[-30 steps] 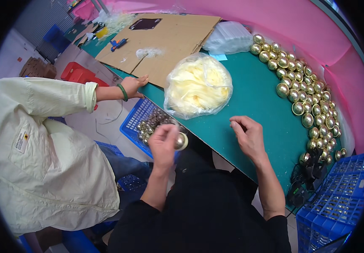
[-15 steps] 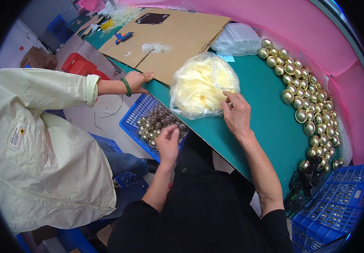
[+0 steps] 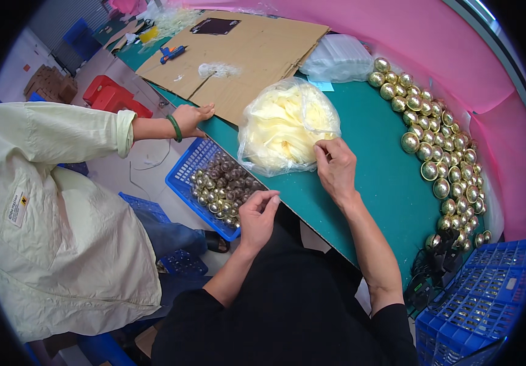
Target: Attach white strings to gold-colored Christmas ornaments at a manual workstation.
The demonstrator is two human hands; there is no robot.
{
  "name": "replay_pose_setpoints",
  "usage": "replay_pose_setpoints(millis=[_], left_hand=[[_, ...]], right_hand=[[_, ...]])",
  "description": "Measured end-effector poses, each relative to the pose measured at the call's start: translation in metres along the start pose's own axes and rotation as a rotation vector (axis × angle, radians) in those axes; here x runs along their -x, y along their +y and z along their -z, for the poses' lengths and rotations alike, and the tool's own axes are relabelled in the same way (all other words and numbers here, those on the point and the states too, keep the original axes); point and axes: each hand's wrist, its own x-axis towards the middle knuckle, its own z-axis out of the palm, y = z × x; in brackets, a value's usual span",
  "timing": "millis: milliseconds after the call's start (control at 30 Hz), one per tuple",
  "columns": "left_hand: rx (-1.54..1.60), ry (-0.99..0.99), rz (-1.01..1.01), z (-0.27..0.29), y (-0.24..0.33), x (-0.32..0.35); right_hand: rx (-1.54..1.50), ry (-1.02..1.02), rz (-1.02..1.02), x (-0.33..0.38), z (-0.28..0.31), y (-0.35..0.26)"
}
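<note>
Hands work apart: left hand [image 3: 258, 215], fingers loosely curled and holding nothing, hovers at the blue basket [image 3: 181, 180] of brass balls [image 3: 223, 186]. At 12 o'clock, right hand [image 3: 336, 166] pinches the clear bag [image 3: 284, 125] on the green counter [image 3: 379, 171]. Judged step: opening the bag; next needs a firm two-handed grip.

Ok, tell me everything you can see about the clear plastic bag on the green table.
The clear plastic bag is thin, crinkled and glossy, bulging with pale yellow, soft-looking pieces whose exact kind cannot be made out. It lies slumped on the green table, one edge against the brown cardboard sheet and its near edge by the table's front edge, above the blue basket of metal balls. The right hand touches its right side with the fingertips. The left hand is apart from it.
</note>
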Motion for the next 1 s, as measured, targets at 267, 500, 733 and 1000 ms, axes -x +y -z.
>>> replay_pose_setpoints(millis=[267,500,733,1000], left_hand=[[0.022,-0.237,0.066,-0.040,0.036,-0.017],[0.540,-0.437,0.431,-0.068,0.029,-0.038],[0.503,-0.399,0.391,-0.070,0.030,-0.044],[0.157,-0.570,0.175,-0.080,0.039,-0.019]], right_hand=[[-0.242,-0.152,-0.194,0.023,0.043,-0.023],[-0.193,-0.298,-0.174,0.060,0.077,-0.044],[-0.284,-0.584,-0.388,0.104,0.134,-0.040],[-0.571,-0.484,-0.572,0.100,0.148,-0.017]])
